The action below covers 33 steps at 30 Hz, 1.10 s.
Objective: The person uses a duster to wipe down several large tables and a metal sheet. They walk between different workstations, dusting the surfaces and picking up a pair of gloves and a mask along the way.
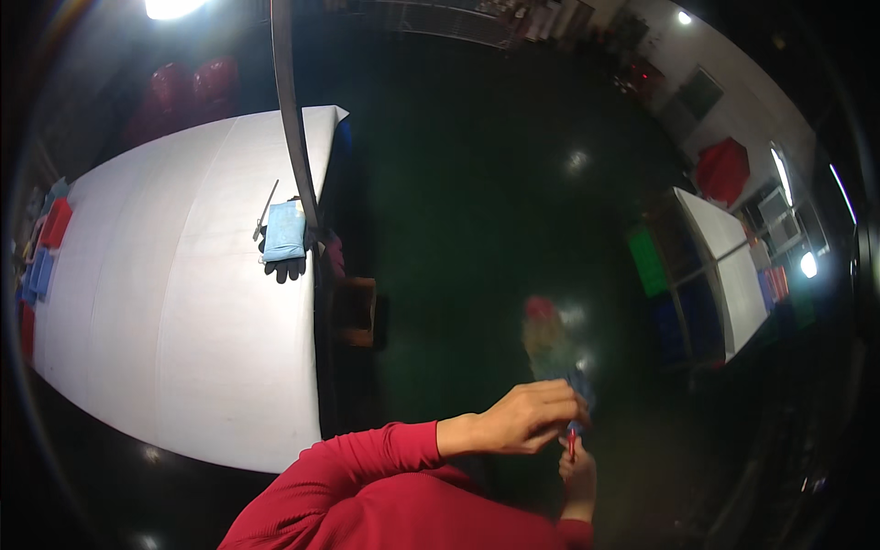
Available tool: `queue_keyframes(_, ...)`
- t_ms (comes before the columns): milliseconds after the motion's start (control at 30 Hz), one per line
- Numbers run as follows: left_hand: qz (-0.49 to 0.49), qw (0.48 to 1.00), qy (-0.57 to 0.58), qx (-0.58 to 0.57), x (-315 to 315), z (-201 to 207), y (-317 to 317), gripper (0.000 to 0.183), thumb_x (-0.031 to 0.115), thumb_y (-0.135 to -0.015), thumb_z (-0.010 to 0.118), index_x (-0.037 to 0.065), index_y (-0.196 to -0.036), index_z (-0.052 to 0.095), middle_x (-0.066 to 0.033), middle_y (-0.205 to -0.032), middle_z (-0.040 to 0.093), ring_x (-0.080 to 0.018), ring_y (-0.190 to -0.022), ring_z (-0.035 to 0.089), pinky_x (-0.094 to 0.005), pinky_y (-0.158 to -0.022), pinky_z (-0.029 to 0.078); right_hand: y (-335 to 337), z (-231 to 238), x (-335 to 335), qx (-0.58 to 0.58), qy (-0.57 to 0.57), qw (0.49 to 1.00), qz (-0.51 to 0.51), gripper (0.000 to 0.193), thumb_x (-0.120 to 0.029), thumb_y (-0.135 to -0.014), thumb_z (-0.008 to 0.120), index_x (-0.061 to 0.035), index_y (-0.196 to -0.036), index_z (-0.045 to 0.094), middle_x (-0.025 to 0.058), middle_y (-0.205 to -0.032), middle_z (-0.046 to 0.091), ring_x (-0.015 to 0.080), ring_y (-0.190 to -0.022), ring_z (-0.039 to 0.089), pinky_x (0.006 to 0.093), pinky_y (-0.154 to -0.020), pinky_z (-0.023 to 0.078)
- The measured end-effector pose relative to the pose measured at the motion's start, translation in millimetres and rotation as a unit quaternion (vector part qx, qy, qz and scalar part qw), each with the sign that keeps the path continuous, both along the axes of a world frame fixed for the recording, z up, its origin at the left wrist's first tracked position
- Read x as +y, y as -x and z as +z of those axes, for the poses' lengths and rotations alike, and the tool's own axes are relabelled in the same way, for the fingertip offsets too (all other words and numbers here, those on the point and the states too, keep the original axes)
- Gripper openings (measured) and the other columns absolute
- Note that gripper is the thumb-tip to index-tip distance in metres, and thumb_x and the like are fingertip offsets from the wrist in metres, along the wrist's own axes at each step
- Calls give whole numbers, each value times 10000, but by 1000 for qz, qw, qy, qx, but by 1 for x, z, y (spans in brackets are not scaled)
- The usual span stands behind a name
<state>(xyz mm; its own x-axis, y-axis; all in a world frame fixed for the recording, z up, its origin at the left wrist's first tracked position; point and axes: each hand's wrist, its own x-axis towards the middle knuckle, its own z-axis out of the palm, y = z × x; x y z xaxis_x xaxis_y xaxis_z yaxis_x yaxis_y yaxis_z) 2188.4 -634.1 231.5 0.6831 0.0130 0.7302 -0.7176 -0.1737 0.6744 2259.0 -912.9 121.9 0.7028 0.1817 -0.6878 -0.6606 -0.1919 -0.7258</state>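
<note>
My left hand (534, 417) reaches across from the lower middle, its fingers curled together near the top of a slim red and blue stick-like thing (573, 444). What those fingers hold is hidden. Just below it, my right hand (577, 472) is closed round the red part of that thing. Beyond both hands, a blurred tan shape with a red end (542, 321) shows low over the dark floor, with a blurred blue patch (580, 385) close to my left fingertips. Whether these join the stick-like thing, I cannot tell.
A long white table (229, 367) stands at left, with a light blue packet (286, 229) on black gloves (291, 269) near its edge. A grey post (291, 110) rises there. A brown box (356, 312) sits beside it. At right stands another white-topped table (724, 247) with a green crate (647, 261).
</note>
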Motion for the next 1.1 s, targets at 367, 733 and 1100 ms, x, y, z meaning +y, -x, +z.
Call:
queue_keyframes(367, 351, 820, -150, 426, 170, -160, -137, 164, 30, -723, 483, 83, -853, 569, -96, -788, 543, -262, -762, 549, -352, -646, 452, -336, -126, 102, 28, 195, 980, -39, 364, -431, -808, 467, -83, -736, 545, -23, -436, 370, 67, -274, 253, 194, -275, 182)
queue_keyframes(733, 496, 397, 130, 761, 275, -450, -63, 323, 235, -695, 549, 55, -963, 566, -160, -909, 584, -319, -885, 546, -389, -736, 440, -677, -151, 539, 16, -63, 995, 69, 325, -428, -822, 428, -142, -706, 530, -56, -424, 326, 50, -308, 274, 186, -275, 190)
queue_keyframes(1100, 444, 536, 48, 716, 694, -322, -326, 291, 265, -789, 396, 60, -869, 586, -170, -853, 588, -313, -833, 565, -397, -708, 454, -737, -237, 699, -357, 552, 579, 483, 174, -210, -794, 468, -52, -846, 518, 39, -644, 488, 123, -637, 498, 236, -523, 402)
